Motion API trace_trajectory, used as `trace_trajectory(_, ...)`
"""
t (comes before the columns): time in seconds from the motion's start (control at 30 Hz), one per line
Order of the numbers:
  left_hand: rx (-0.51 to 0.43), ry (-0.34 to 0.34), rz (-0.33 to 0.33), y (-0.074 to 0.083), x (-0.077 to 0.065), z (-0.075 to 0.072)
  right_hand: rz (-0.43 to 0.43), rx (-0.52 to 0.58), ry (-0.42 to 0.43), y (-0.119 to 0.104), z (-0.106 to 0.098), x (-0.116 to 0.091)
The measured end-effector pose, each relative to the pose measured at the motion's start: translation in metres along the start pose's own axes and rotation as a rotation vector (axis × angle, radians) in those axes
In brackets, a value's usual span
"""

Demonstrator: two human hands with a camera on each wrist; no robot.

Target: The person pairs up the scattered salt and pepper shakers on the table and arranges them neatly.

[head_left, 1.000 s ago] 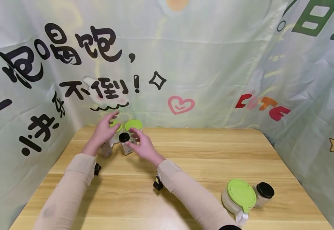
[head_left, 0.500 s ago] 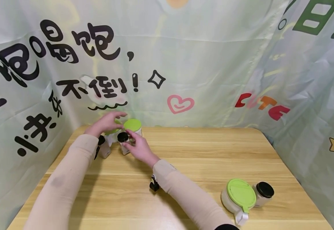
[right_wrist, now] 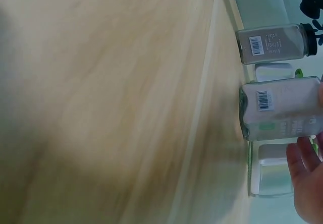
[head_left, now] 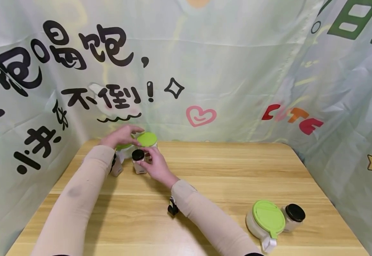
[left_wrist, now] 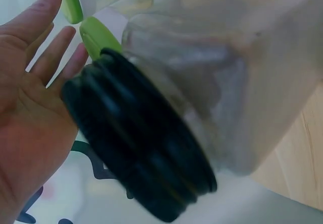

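My right hand (head_left: 157, 165) holds a square seasoning jar (head_left: 139, 168) with a black lid, thumb on the near side and fingers around the far side. In the right wrist view this jar (right_wrist: 280, 110) shows pale contents and a barcode label. My left hand (head_left: 123, 136) reaches over a green-lidded container (head_left: 124, 146), partly hiding it; its fingers look extended in the left wrist view. Another black-lidded jar (head_left: 117, 168) stands beside my left wrist, its lid (left_wrist: 141, 138) large in the left wrist view. Behind the held jar is a second green-lidded container (head_left: 147, 139).
On the front right of the wooden table (head_left: 224, 170) stand a green-lidded pot (head_left: 266, 222) with a white handle and a black-lidded jar (head_left: 293, 217) touching or close beside it. A printed cloth backdrop (head_left: 237, 71) hangs behind the table and along its sides.
My left hand has moved right and inward over the left green-lidded container. My right hand has closed in on the black-lidded jar, which has shifted slightly toward me.
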State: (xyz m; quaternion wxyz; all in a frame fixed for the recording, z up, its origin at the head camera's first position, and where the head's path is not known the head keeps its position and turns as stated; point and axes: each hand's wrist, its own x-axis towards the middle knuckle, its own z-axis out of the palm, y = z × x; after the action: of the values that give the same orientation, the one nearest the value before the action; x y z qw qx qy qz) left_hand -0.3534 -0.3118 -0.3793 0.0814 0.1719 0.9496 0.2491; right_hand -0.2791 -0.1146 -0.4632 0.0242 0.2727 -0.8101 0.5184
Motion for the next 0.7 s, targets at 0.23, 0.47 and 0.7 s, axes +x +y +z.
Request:
trace_trajectory(0.23,-0.033,-0.018,-0.010,0.007,-0.001,0.001,0.034,0.075,-0.009,0.000,-0.005,-0.006)
trace_trajectory(0.47,-0.058,-0.019,-0.018,0.010,0.000,0.005,0.035,0.125,-0.011,-0.002,-0.018,-0.017)
trace_trajectory(0.7,-0.058,-0.043,-0.027,0.013,0.001,0.008,0.070,0.174,-0.004,0.002,-0.035,-0.034)
